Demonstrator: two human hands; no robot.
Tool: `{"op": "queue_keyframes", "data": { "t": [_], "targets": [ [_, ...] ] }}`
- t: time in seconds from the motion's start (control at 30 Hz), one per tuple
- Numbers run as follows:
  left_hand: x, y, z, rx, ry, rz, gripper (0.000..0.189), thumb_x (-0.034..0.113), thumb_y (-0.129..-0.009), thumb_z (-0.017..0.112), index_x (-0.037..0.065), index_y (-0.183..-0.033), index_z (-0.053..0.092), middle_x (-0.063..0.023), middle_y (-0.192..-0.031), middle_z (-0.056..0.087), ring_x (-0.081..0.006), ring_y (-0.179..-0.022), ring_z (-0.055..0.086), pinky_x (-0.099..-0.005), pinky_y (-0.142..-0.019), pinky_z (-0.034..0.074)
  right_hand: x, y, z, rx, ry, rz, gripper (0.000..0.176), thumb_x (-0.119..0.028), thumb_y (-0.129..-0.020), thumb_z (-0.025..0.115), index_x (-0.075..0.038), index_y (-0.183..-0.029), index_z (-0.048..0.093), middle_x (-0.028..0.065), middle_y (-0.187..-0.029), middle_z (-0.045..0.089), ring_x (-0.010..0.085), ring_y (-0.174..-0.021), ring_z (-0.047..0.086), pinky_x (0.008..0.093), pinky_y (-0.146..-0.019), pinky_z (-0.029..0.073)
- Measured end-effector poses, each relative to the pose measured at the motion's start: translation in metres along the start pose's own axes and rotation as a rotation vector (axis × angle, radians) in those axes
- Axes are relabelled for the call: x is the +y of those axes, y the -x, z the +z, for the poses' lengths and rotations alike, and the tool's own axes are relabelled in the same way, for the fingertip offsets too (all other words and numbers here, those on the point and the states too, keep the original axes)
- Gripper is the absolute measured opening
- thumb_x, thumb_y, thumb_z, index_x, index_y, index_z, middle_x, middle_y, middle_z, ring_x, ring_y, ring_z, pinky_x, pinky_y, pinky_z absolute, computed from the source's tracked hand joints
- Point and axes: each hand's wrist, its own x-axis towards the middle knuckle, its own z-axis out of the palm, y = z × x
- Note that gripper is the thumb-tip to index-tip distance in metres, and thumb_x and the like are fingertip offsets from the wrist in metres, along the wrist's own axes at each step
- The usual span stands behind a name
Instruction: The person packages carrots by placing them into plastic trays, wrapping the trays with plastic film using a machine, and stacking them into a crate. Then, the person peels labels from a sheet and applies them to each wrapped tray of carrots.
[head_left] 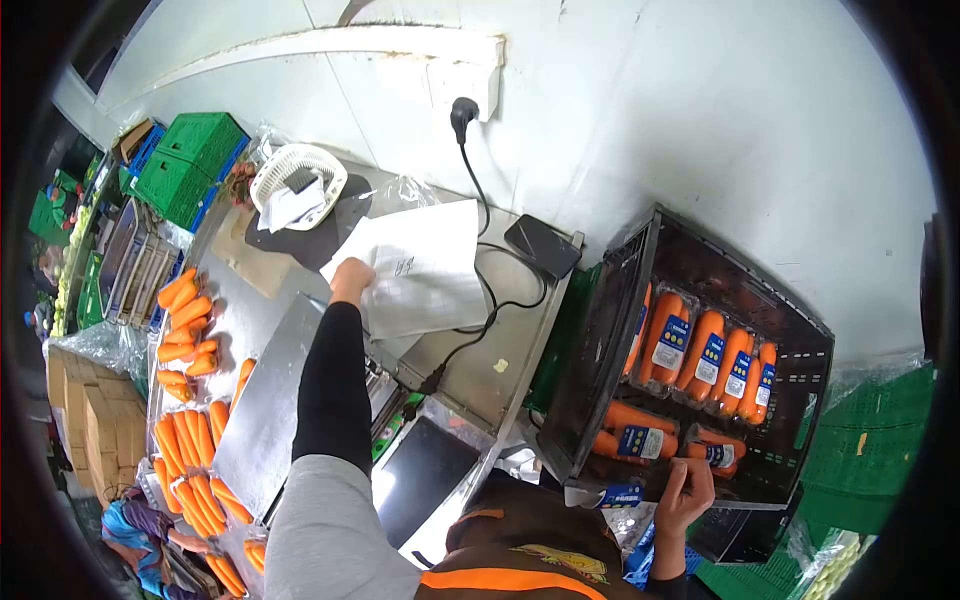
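My left hand point(352, 281), its fingers closed, grips the left edge of white paper sheets point(425, 270) with a little writing on them. On the right, a black plastic crate point(610, 330) holds several clear packs of carrots point(706, 350) with blue and white labels. My right hand point(686, 494) is curled at the crate's near edge, just below a carrot pack point(716, 452). Whatever those fingers hold, if anything, is hidden. Left of that hand lies a blue label on clear film point(620, 496).
Loose and bunched carrots point(185, 440) lie on the steel table at left, by a raised metal plate point(265, 410). A white basket point(330, 185), a black phone-like device point(543, 246) and a plugged-in cable point(470, 165) are near the wall. Another person point(150, 535) is at lower left.
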Motion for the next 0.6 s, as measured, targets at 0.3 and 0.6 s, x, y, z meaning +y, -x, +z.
{"op": "queue_keyframes", "data": {
  "t": [0.3, 0.6],
  "targets": [
    [-0.007, -0.002, -0.017, 0.095, 0.347, 0.091, 0.039, 0.025, -0.074, 0.064, -0.001, -0.104, 0.067, -0.0214, -0.106, 0.067, -0.0336, -0.104, 0.064, -0.0396, -0.087, 0.050, -0.010, -0.006, -0.002, -0.048, 0.033, 0.028, 0.009, -0.003, -0.085, 0.062, 0.002, -0.077, 0.059, 0.0143, -0.070, 0.058, 0.0296, -0.064, 0.057, 0.0354, -0.060, 0.044],
    [-0.005, 0.240, -0.151, 0.862, 0.502, 0.926, 0.015, 0.001, -0.077, 0.067, 0.001, -0.080, 0.052, -0.0162, -0.079, 0.056, -0.0356, -0.074, 0.057, -0.0389, -0.065, 0.046, -0.084, -0.073, -0.006, -0.262, -0.346, -0.060, 0.011, -0.004, -0.087, 0.063, 0.001, -0.096, 0.064, 0.0089, -0.088, 0.063, 0.0178, -0.078, 0.062, 0.0271, -0.071, 0.048]
  ]
}}
